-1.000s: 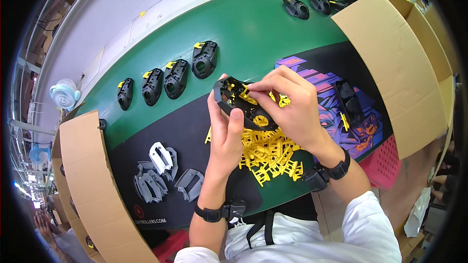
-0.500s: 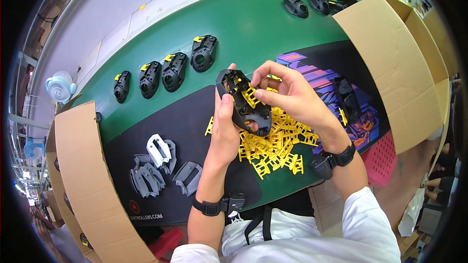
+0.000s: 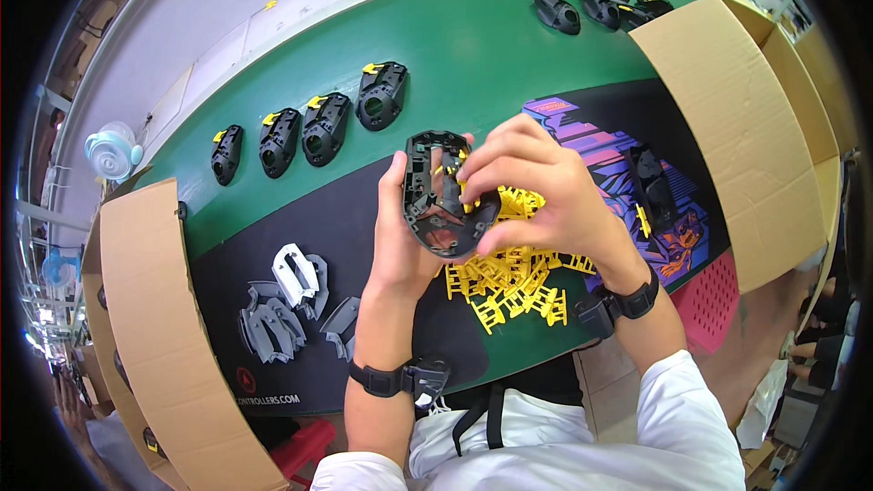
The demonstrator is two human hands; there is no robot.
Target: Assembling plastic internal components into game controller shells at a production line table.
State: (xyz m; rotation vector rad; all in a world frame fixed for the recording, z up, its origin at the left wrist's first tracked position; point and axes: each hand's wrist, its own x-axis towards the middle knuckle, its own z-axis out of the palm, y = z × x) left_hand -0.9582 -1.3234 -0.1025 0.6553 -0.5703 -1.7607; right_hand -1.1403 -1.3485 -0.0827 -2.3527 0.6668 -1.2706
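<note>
My left hand [image 3: 396, 244] is closed around a hollow black computer mouse shell [image 3: 418, 195], held tilted above the table with its inside facing me. A yellow plastic frame piece [image 3: 469, 206] sits along the shell's right inner side. My right hand [image 3: 555, 184] has its fingertips on that yellow piece, partly hiding it, and its thumb is near the shell's lower right rim. Whether the piece is seated cannot be seen. Below the hands lies a heap of similar yellow pieces [image 3: 509, 286].
Grey and white plastic side parts [image 3: 296, 277] lie left. Black shells with yellow tabs [image 3: 326, 132] stand in a row behind; more [image 3: 556, 14] sit at the far right. Another black shell [image 3: 647, 177] rests on a patterned mat. Cardboard boxes [image 3: 173, 327] flank the green table [image 3: 473, 27].
My left hand has turned the shell so its inside faces me more squarely. My right fingers have shifted onto the yellow piece, which now lies against the shell's right side.
</note>
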